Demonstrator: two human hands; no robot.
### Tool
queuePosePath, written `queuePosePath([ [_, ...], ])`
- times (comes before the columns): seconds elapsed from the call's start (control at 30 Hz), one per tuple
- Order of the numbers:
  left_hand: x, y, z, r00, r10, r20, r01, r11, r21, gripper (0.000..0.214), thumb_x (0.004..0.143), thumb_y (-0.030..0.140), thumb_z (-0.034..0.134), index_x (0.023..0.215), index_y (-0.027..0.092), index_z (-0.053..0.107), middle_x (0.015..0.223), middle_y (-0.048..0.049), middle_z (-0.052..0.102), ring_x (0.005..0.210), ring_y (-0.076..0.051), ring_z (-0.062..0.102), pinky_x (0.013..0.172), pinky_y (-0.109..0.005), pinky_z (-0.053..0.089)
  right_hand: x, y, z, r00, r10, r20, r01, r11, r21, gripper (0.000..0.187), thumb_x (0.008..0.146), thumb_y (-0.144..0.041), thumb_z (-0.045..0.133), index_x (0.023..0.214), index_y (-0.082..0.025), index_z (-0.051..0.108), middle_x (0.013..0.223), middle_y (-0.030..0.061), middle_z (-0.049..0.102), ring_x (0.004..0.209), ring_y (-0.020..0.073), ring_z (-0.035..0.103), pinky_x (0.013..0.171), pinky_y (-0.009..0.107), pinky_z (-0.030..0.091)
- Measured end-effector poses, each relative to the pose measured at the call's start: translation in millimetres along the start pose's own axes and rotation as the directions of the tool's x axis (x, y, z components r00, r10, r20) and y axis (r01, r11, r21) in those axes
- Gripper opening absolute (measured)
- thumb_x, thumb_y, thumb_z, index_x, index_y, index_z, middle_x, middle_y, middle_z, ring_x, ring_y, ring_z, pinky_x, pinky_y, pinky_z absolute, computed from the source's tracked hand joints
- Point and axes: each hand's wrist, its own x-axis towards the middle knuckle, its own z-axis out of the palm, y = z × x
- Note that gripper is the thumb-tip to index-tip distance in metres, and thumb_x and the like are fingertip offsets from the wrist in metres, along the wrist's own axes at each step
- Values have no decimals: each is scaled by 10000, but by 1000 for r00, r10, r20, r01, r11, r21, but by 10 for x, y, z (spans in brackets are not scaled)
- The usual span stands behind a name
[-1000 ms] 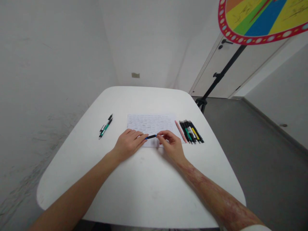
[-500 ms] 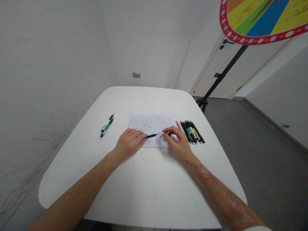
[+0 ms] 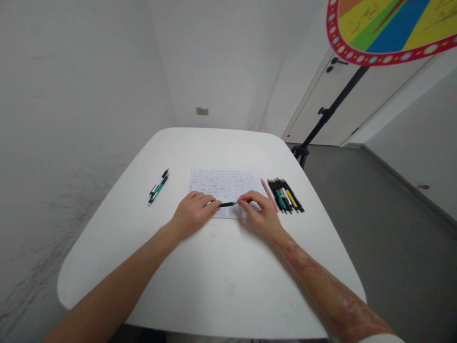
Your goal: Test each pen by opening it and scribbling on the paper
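A slim black pen with a blue end [image 3: 227, 204] lies level just above the table, across the lower edge of a handwritten sheet of paper [image 3: 224, 185]. My left hand [image 3: 194, 214] holds its left end in the fingertips, and my right hand [image 3: 259, 214] pinches its right end. The pen's far tip is hidden in my right fingers. A pink pen [image 3: 269, 194] lies just beyond my right hand, next to a tight row of several black pens with coloured clips [image 3: 284, 196].
Two pens with green and black barrels [image 3: 158, 188] lie at the left of the white rounded table [image 3: 221, 281]. A wall [image 3: 89, 85] rises behind and left. Beyond the right edge are a grey floor [image 3: 385, 214], a door [image 3: 309, 112], and a coloured prize wheel [image 3: 389, 28] on a black stand [image 3: 330, 112].
My right hand has moved left and closed on the pen's right end, covering the bare metal tip that showed half a second ago. The pink pen now shows beside that hand.
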Motion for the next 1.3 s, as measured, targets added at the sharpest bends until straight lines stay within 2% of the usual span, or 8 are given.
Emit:
queuePosePath([
  [0.23, 5, 28, -11, 1000, -4, 2, 4, 999, -33, 163, 1150, 264, 592, 1172, 187, 733, 1026, -59, 814, 901, -209, 723, 829, -386, 508, -3, -83, 13, 994, -95, -46, 86, 981, -173, 126, 1049, -222, 671, 934, -257, 707, 869, 27, 751, 773, 209, 672, 810, 416, 578],
  [0.47, 0, 34, 5, 1000, -8, -3, 8, 999, -47, 162, 1134, 252, 605, 1181, 182, 744, 1029, -63, 814, 906, -211, 721, 836, -395, 530, 17, -84, -23, 997, -74, 6, 73, 953, -292, 160, 1069, -257, 633, 923, -254, 698, 853, 35, 743, 762, 210, 661, 796, 411, 570],
  [0.57, -2, 34, 2, 1000, -11, 5, 12, 999, -45, 168, 1137, 253, 598, 1179, 189, 748, 1030, -61, 818, 909, -210, 728, 840, -390, 531, 21, -83, -30, 998, -58, 30, 64, 957, -282, 162, 1064, -268, 632, 918, -261, 700, 848, 39, 738, 770, 222, 657, 796, 425, 567],
  [0.8, 3, 42, -5, 1000, -22, -13, 22, 999, -42, 147, 1134, 252, 618, 1177, 193, 745, 1034, -54, 826, 913, -209, 742, 841, -383, 535, 26, -70, -25, 1000, -1, 2, 1, 991, -130, 149, 1044, -282, 627, 917, -262, 702, 877, 40, 742, 831, 228, 685, 829, 424, 581],
  [1.03, -1, 44, 23, 999, -24, -36, 22, 999, -44, 144, 1137, 256, 619, 1187, 188, 736, 1035, -46, 827, 887, -198, 740, 835, -372, 532, 17, -35, -20, 1000, 14, -9, -15, 996, -86, 123, 1036, -266, 639, 936, -255, 710, 893, 32, 738, 842, 223, 681, 830, 415, 581],
  [1.13, -10, 36, 25, 999, -26, -20, 26, 999, -43, 155, 1140, 256, 605, 1172, 197, 746, 1033, -50, 826, 884, -194, 741, 836, -371, 534, 8, -46, -12, 1000, -11, 20, 14, 992, -123, 141, 1055, -259, 613, 941, -260, 696, 893, 41, 728, 838, 229, 675, 789, 411, 563],
  [1.3, -16, 38, 19, 999, -38, -7, 37, 998, -50, 169, 1136, 247, 600, 1191, 200, 753, 1046, -61, 830, 888, -200, 746, 841, -384, 543, 12, -86, -19, 997, -62, 37, 70, 958, -278, 132, 1055, -247, 615, 940, -262, 678, 851, 45, 711, 753, 223, 639, 750, 417, 557],
])
